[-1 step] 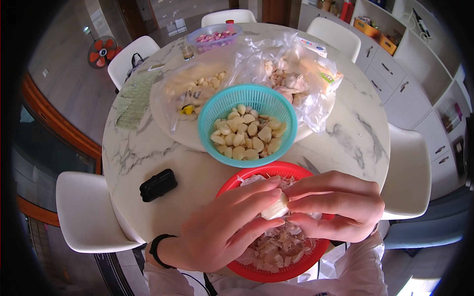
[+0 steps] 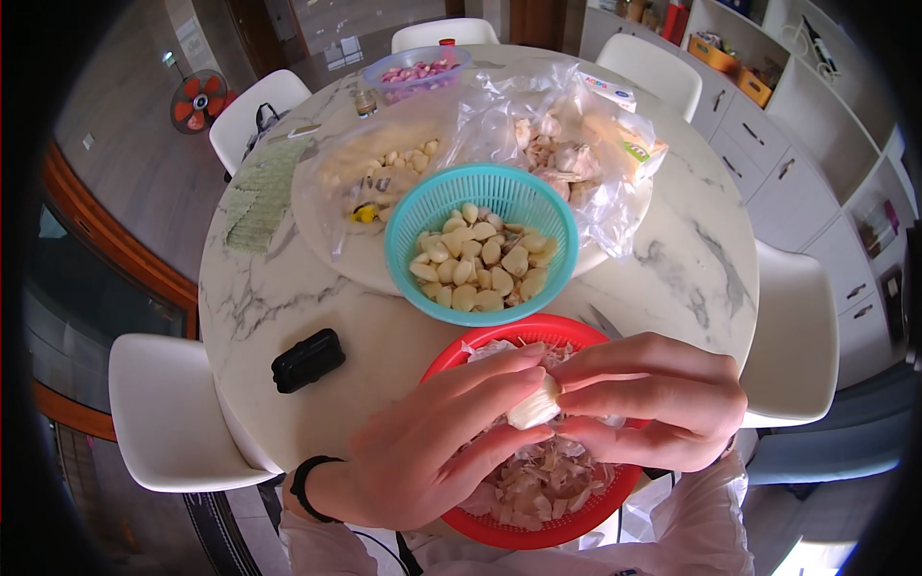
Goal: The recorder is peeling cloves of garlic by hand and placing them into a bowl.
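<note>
A pale garlic piece [image 2: 533, 408] is held between the fingertips of my left hand [image 2: 437, 446] and my right hand [image 2: 658, 403], both closed around it. Beneath them is a red perforated basket [image 2: 576, 533], holding papery garlic skins [image 2: 533, 485]; the hands hide part of it. Just beyond, a turquoise basket [image 2: 567, 245] contains several peeled cloves [image 2: 471, 259].
Clear bags of peeled cloves [image 2: 408, 158] and whole bulbs [image 2: 571, 158] lie on a large plate [image 2: 615, 240] behind. A tub of shallots [image 2: 418, 72], a green cloth [image 2: 254, 197] and a black case [image 2: 307, 360] share the round marble table [image 2: 691, 269]. White chairs [image 2: 163, 403] surround it.
</note>
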A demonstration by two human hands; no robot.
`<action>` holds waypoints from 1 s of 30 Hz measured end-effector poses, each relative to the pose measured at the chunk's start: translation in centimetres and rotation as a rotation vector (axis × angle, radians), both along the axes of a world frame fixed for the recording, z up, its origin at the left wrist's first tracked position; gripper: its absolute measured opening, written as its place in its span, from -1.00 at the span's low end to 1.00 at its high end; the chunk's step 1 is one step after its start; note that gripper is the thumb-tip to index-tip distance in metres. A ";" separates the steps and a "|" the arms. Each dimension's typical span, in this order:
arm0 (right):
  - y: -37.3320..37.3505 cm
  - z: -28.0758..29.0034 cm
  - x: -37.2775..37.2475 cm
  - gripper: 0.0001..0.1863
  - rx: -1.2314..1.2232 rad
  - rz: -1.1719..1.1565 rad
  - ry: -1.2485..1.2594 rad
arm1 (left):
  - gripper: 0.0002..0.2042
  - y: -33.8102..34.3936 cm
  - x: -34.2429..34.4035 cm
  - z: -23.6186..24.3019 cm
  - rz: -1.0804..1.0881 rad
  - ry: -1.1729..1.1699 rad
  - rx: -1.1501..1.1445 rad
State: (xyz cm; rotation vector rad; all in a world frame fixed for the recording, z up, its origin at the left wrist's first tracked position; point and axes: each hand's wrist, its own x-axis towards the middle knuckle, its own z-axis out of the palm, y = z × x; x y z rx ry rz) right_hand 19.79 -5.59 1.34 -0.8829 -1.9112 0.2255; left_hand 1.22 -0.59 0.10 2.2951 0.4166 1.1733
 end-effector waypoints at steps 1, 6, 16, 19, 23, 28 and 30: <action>0.0 0.1 0.1 -0.83 0.035 0.039 -0.042 | -0.60 0.0 -0.1 0.1 -0.003 -0.005 0.007; 0.1 -0.5 0.4 -0.87 0.185 0.037 -0.160 | -0.56 -0.3 -0.3 0.2 -0.003 0.019 0.003; 0.2 -0.3 0.4 -0.84 0.294 0.098 -0.253 | -0.58 -0.4 -0.4 0.1 -0.009 0.019 0.010; 0.4 -0.4 0.4 -0.83 0.289 0.104 -0.243 | -0.57 -0.2 -0.4 0.0 -0.019 0.008 0.010; 0.5 -0.7 0.3 -0.83 0.298 0.109 -0.212 | -0.57 -0.2 -0.4 0.0 -0.015 -0.002 0.031; 0.3 -0.6 0.4 -0.84 0.273 0.111 -0.223 | -0.58 -0.2 -0.4 0.0 -0.021 -0.010 0.041; 0.4 -0.6 0.5 -0.84 0.274 0.116 -0.231 | -0.58 -0.2 -0.4 0.0 -0.017 -0.006 0.027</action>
